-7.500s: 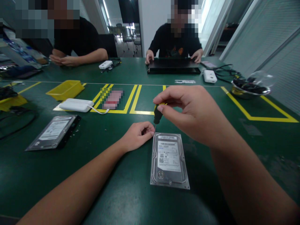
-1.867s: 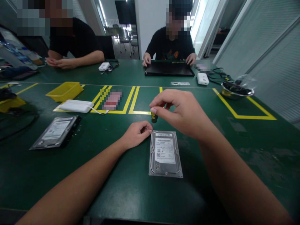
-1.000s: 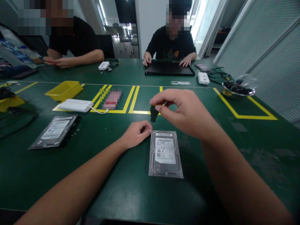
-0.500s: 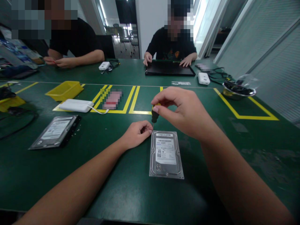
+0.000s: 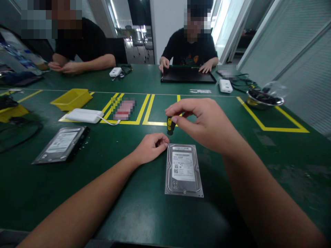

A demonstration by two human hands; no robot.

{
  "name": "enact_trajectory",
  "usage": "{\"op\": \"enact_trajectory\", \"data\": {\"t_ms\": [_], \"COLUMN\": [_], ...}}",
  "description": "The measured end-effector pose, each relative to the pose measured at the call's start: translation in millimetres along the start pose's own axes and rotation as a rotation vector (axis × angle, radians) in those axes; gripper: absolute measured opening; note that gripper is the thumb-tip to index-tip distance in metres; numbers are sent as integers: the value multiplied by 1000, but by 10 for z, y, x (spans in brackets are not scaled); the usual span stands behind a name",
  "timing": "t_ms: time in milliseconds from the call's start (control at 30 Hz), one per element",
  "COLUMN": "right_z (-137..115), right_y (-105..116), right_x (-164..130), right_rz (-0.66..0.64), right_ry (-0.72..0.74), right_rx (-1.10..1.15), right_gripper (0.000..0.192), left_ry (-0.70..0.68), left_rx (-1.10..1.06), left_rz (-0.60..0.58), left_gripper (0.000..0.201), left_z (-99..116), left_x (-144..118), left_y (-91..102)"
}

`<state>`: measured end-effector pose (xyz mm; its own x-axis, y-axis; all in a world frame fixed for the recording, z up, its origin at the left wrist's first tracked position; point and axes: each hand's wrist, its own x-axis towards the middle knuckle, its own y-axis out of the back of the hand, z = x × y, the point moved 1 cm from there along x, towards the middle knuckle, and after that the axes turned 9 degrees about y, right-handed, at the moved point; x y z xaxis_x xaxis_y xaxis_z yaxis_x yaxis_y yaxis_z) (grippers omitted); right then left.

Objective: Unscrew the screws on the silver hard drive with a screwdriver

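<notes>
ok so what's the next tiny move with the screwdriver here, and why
Probably keep twisting the screwdriver between the right hand fingertips. It stands upright with its tip at the far left corner of the hard drive, and the left hand pinches beside that corner, steadying it. No loose screw shows there.

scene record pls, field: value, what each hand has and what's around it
right hand: fingers pinch the top of a small black-and-yellow screwdriver, held upright over the far left corner of the hard drive
left hand: loosely closed, fingertips at the same corner of the drive, by the screwdriver tip
surface: green table with yellow tape lines
left side: second hard drive, white box with cable, yellow tray
far right: metal bowl
others: two people seated across, one with hands at a black laptop
</notes>
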<state>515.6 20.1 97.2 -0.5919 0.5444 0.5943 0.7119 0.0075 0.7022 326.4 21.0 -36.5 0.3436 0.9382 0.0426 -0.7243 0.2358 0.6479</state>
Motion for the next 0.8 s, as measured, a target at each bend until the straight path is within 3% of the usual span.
{"op": "enact_trajectory", "data": {"t_ms": [300, 533, 800], "right_z": [-17, 6, 22], "right_y": [-17, -31, -46], "right_x": [-5, -4, -6], "right_rz": [-13, 26, 19], "right_ry": [18, 40, 37], "right_rx": [5, -77, -63], "right_gripper": [21, 8, 24], "left_ry": [-12, -19, -13], "left_rx": [17, 29, 38], "left_rz": [14, 12, 15], "left_gripper": [11, 12, 12], "left_z": [-20, -16, -2], "left_x": [2, 1, 0], "left_y": [-3, -2, 2]}}
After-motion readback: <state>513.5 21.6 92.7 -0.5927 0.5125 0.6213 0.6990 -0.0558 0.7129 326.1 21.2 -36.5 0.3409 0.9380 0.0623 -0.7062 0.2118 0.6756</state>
